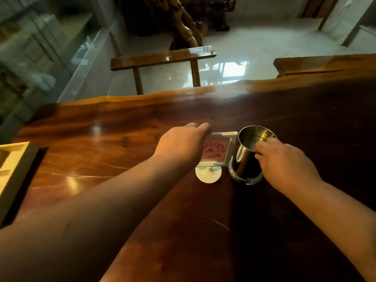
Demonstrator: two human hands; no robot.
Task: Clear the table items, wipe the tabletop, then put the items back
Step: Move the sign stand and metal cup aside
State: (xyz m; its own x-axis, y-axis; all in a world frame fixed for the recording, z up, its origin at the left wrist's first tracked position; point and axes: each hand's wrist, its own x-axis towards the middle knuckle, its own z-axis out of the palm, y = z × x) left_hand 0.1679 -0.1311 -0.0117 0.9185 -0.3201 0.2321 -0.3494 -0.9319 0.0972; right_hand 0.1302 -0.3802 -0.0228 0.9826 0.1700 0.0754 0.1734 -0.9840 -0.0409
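While the right hand [284, 161] closes its grip on the steel cup [252, 153], fingers hooked over the near rim and thumb side hidden behind the wall, the left hand [179, 145] curls over the top left corner of a small white sign stand [215, 153]. How firmly that left grip has closed cannot be told; the fingertips lie out of sight behind the frame. Cup and stand sit just beside each other, near the middle of a glossy dark wooden tabletop [101, 139]. The cup's foot sits inside a shallow round metal holder [247, 179]. The stand's pink card leans back on a thin stem above a round white base [208, 175].

Risks, as a judgement: the polished cup could slip from a rim-only hold, or its holder could drag along and fall. The top-heavy stand could tip against the cup.

The cup's inside looks dark and seemingly empty. At the left edge, a pale wooden tray [12, 163] with compartments shows nothing inside.
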